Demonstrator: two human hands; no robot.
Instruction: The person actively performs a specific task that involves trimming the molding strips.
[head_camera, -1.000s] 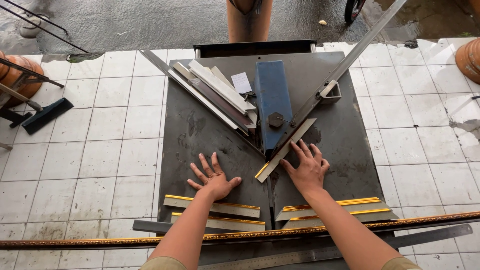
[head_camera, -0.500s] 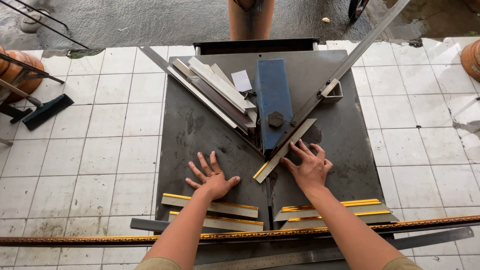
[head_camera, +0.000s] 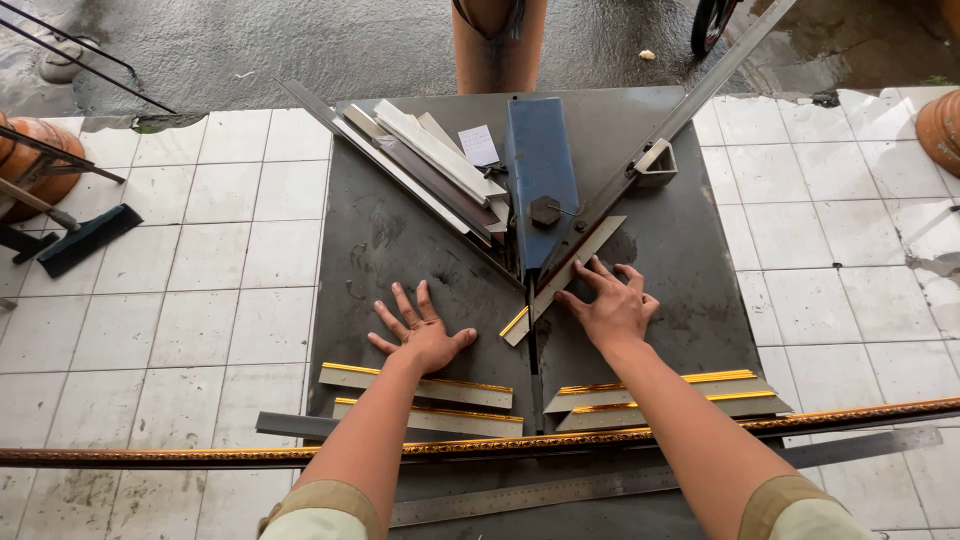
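— How is the short moulding strip (head_camera: 563, 282) kept in place?

— It is pressed flat by the right hand (head_camera: 612, 306), whose fingers (head_camera: 598, 273) are spread open over its upper half; nothing is gripped. It appears to be held so that it lies tight along the slanted metal fence (head_camera: 660, 135) beside the blue cutter block (head_camera: 540, 170).

— And the left hand (head_camera: 424, 338)?

— It is laid palm down, fingers splayed, on the dark steel surface (head_camera: 400, 240), seemingly as a brace; the strip is not touched by it.

— Which way is the strip pointed?

— Its long axis is run diagonally, from lower left to upper right. The gold-edged lower end is set near the central slot, just above the cut gold-trimmed pieces (head_camera: 415, 385).
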